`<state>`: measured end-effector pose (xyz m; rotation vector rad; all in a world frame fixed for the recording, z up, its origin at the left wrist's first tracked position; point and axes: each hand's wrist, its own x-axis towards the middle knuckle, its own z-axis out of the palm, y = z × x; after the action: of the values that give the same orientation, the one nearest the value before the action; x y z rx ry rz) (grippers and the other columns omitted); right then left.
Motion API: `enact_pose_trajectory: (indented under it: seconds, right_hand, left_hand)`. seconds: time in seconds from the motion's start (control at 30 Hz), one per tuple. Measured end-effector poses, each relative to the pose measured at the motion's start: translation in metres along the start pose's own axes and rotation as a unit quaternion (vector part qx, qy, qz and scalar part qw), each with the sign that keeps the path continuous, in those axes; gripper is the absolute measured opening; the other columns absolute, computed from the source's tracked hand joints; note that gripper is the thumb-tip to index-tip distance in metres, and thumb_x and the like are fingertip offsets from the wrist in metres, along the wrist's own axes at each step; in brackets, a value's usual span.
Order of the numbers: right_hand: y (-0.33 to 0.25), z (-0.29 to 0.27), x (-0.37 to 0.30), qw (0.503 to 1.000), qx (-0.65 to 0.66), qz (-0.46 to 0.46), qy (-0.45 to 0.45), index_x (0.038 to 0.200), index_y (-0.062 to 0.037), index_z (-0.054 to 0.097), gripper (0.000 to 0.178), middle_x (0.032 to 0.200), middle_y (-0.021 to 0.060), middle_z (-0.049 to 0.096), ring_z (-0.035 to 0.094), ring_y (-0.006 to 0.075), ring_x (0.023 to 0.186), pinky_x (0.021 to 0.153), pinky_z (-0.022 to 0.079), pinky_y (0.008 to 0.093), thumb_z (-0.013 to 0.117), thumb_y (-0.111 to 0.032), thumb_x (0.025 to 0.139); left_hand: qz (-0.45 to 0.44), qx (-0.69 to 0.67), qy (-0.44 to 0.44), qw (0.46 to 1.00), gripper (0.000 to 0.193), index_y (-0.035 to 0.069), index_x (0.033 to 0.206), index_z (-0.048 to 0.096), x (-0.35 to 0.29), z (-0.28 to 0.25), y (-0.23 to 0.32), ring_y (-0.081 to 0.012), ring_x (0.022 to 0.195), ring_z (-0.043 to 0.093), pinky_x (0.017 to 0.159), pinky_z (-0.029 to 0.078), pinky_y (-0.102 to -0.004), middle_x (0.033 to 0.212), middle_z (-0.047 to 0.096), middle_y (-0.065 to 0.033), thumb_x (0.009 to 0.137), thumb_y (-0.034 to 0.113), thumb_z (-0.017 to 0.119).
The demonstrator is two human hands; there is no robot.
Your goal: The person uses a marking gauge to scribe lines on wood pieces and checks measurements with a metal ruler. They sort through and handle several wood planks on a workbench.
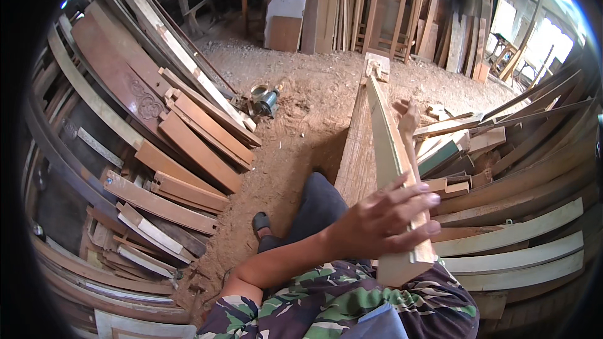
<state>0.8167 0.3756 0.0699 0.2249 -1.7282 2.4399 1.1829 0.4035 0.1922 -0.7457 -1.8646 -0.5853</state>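
Note:
A long pale wooden board (pixel 387 129) stands on edge along a narrow wooden bench (pixel 353 163), its near end close to my body. My left hand (pixel 389 216) reaches across from the left and grips the board near that end, fingers over its top edge. Farther along, on the board's right side, my right hand (pixel 407 115) is raised with its fingers apart and nothing visible in it. Part of the right forearm is hidden behind the board and my left hand. At the bench's far end, a small wooden block (pixel 377 66) sits by the board's tip.
Stacked brown planks (pixel 201 150) fill the left side, among them a carved panel (pixel 119 81). More timber (pixel 515 257) lies close on the right. A teal power tool (pixel 268 102) rests on the sawdust-covered floor (pixel 301 125). Boards and frames (pixel 389 12) lean at the back.

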Motion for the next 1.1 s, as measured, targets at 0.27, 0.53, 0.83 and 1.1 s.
enact_pose_trajectory:
  seconds: [0.27,0.53,0.83,1.1]
  right_hand:
    - [-0.028,-0.062,-0.102,0.915,0.123,0.287,-0.256,0.142,-0.0053,0.053,0.057,0.105,0.0092,0.071,0.069,0.0212,0.1,0.094,0.051,0.0416,0.054,-0.051,0.107]
    - [-0.09,-0.061,-0.146,0.871,0.191,0.34,-0.297,0.129,-0.002,0.066,0.047,0.109,0.0122,0.075,0.074,0.0217,0.091,0.084,0.061,0.0354,0.058,-0.042,0.103]
    - [-0.047,-0.063,-0.154,0.727,0.568,0.313,-0.225,0.13,0.0117,0.061,0.051,0.119,0.0289,0.069,0.072,0.035,0.11,0.097,0.06,0.0491,0.049,-0.025,0.097]
    - [-0.051,-0.051,-0.154,0.767,0.583,0.184,-0.193,0.14,0.0076,0.051,0.044,0.133,0.0229,0.061,0.058,0.0317,0.133,0.115,0.047,0.044,0.049,-0.023,0.107]
  left_hand:
    - [-0.079,-0.064,-0.077,0.992,0.039,0.012,0.131,0.074,-0.006,-0.073,-0.013,-0.0338,0.126,0.069,0.114,0.053,-0.0522,0.135,0.065,-0.0087,0.092,0.014,0.078]
    - [-0.076,-0.091,-0.149,0.982,0.039,0.01,0.126,0.073,-0.009,-0.072,-0.021,-0.0289,0.126,0.069,0.116,0.053,-0.052,0.13,0.073,-0.0099,0.087,0.014,0.078]
    - [-0.144,-0.163,-0.089,0.972,0.064,0.011,0.143,0.066,-0.008,-0.047,-0.018,-0.0356,0.135,0.062,0.114,0.053,-0.0473,0.144,0.066,-0.0125,0.082,0.021,0.084]
    - [-0.193,-0.189,-0.049,0.961,0.084,0.003,0.163,0.04,-0.025,-0.009,-0.015,-0.0443,0.152,0.042,0.121,0.04,-0.0504,0.169,0.033,-0.027,0.095,0.038,0.075]
